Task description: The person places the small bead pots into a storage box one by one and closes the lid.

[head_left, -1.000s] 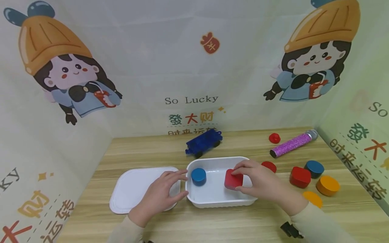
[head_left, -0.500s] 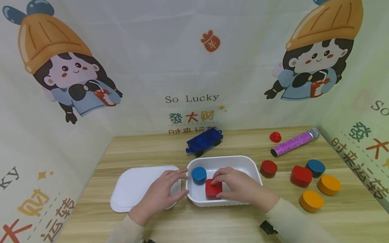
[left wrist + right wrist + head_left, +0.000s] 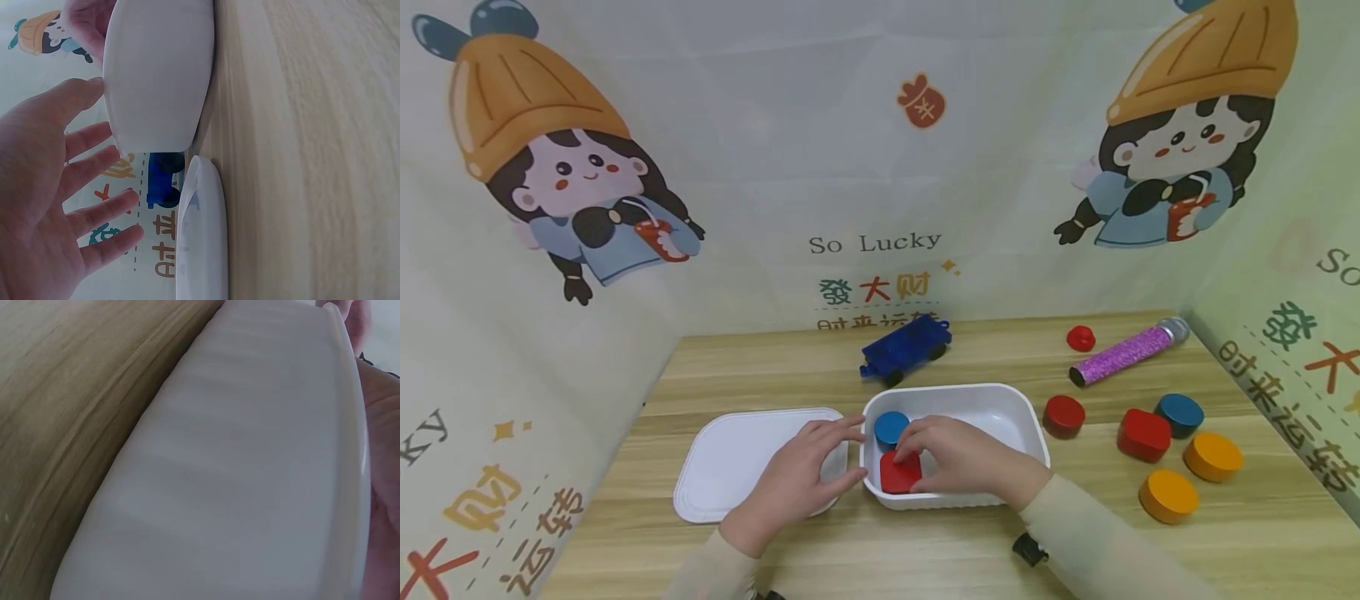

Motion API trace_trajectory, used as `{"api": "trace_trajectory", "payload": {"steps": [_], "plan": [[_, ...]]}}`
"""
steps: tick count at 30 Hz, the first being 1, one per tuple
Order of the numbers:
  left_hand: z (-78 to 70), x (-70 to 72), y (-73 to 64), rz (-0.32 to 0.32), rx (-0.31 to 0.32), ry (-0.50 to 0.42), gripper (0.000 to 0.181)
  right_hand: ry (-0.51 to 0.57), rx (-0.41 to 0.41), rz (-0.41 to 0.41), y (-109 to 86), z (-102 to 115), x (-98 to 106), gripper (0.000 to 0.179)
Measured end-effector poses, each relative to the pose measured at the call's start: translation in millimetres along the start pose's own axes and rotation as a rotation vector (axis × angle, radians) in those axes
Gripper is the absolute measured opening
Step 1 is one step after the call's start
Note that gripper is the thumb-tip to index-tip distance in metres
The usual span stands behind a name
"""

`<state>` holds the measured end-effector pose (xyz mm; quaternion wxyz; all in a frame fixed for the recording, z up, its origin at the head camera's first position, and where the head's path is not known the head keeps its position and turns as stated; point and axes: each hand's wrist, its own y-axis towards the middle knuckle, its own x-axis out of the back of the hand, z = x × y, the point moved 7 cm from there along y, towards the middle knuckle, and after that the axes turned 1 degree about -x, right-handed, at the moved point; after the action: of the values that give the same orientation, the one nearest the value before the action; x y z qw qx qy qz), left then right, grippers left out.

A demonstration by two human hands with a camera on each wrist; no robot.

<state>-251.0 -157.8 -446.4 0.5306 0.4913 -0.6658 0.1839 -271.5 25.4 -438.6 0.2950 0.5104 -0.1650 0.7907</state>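
Note:
My right hand (image 3: 958, 457) reaches into the white box (image 3: 1011, 421) and pinches a red rounded-square block (image 3: 898, 473) at the box's front left corner. Just behind that block, a blue round block (image 3: 891, 429) stands in the back left corner. My left hand (image 3: 801, 477) is at the box's left end, fingers spread and fairly straight, thumb and fingertips at the rim; the left wrist view shows the same hand (image 3: 69, 175) with its palm beside the box wall (image 3: 159, 75). In the right wrist view the box's side (image 3: 219, 462) hides the block and most of the fingers.
A white lid (image 3: 730, 462) lies left of the box, partly under my left hand. Behind stands a blue toy wagon (image 3: 906, 348). To the right are a red round block (image 3: 1063, 417), a red rounded-square block (image 3: 1144, 435), blue and orange blocks (image 3: 1169, 497), a purple microphone (image 3: 1123, 354) and a small red piece (image 3: 1081, 337).
My right hand has carried the red block leftward through the box, from its right half to the front left corner. The left hand has stayed at the left rim.

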Motion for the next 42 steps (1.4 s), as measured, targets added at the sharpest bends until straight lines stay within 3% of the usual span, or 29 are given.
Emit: {"api": "trace_trajectory", "payload": {"steps": [8,17,21,26,34,42], "plan": [[0.9,-1.4,0.6,-0.014,-0.023,0.012,0.041,0.008,-0.029,0.016,6.5,-1.7,-3.2,0.03],[1.5,-0.3,0.9,-0.008,-0.014,0.02,0.042,0.122,-0.064,0.003,-1.8,-8.3,6.6,0.03],[2.1,-1.0,0.2,0.003,0.004,0.017,0.042,0.133,-0.082,-0.033,-16.6,-14.9,16.1,0.029],[1.1,-1.3,-0.3,-0.009,-0.005,0.007,0.042,0.066,-0.098,-0.084,-39.3,-25.5,31.4,0.027],[0.0,0.2,-0.3,-0.006,-0.003,0.009,0.041,0.015,-0.21,-0.191,-82.3,-42.3,57.2,0.028],[-0.2,0.4,0.1,0.001,0.007,0.004,0.042,0.007,-0.261,-0.269,-123.1,-53.6,73.8,0.024]]}}
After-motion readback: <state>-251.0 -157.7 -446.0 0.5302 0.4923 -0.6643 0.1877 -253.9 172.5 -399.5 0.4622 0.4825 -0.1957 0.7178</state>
